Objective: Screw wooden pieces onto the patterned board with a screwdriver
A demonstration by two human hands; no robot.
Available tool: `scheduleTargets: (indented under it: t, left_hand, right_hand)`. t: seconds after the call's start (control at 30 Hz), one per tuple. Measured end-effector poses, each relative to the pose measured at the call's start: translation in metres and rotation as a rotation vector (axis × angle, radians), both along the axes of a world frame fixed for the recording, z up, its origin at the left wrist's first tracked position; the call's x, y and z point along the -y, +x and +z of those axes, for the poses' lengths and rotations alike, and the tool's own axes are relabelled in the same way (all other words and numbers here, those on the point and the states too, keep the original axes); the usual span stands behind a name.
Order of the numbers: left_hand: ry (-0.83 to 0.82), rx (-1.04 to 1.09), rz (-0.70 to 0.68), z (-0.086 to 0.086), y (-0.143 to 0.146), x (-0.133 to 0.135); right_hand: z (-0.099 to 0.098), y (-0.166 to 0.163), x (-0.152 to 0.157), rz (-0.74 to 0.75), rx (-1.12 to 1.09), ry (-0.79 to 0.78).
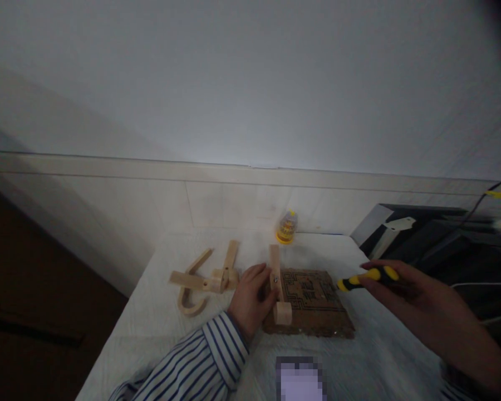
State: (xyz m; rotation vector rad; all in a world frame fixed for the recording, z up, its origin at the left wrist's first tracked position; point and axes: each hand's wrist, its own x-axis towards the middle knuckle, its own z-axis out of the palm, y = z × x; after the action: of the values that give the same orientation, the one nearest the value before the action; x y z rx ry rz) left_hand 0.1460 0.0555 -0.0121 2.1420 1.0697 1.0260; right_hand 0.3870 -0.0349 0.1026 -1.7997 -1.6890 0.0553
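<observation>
My left hand (253,298) grips a light wooden bar (274,262) that lies along the left side of a brown patterned board (313,295). A small screw or hole shows in the bar beside my fingertips, and a wooden block (283,313) sits at its near end. My right hand (413,295) is closed around a yellow and black screwdriver handle (371,277), held to the right of the board and apart from it. The screwdriver's tip cannot be made out. Left of my left hand lie joined wooden pieces (223,275) and a curved wooden hook (192,308).
A clear, yellow-based container (287,228) stands at the table's back edge by the wall. Near the front lies a phone-like object (300,379) with a pixelated screen. Dark boxes or panels (426,239) and cables crowd the right side. The white-covered table (150,317) ends at the left.
</observation>
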Motion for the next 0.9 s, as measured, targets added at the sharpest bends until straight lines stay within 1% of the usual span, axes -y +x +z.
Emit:
scheduleTargets:
  t: [0.07,0.17,0.27,0.33,0.4,0.57,0.9]
  left_hand:
    - [-0.006,-0.001,-0.006,0.001,0.0,0.0]
    - [-0.016,0.0,-0.018,0.0,0.0,0.001]
    - [-0.024,0.013,-0.023,0.001,0.0,0.001]
    - [-0.036,0.019,-0.029,0.001,-0.001,0.001]
    - [-0.05,0.021,-0.034,0.002,-0.001,0.001]
    - [-0.039,0.04,-0.057,0.002,-0.001,0.001]
    - [-0.047,0.036,-0.048,0.002,0.0,0.0]
  right_hand:
    - [0.008,-0.02,-0.017,0.093,-0.042,-0.065]
    - [0.017,-0.047,-0.038,0.196,0.024,-0.174]
    - [0.02,-0.067,-0.054,0.261,0.088,-0.18]
    - [0.02,-0.074,-0.06,0.295,0.111,-0.197]
    - [0.019,-0.077,-0.064,0.312,0.125,-0.212]
    - [0.015,-0.077,-0.068,0.296,0.166,-0.219]
    - [0.014,-0.078,-0.069,0.325,0.152,-0.235]
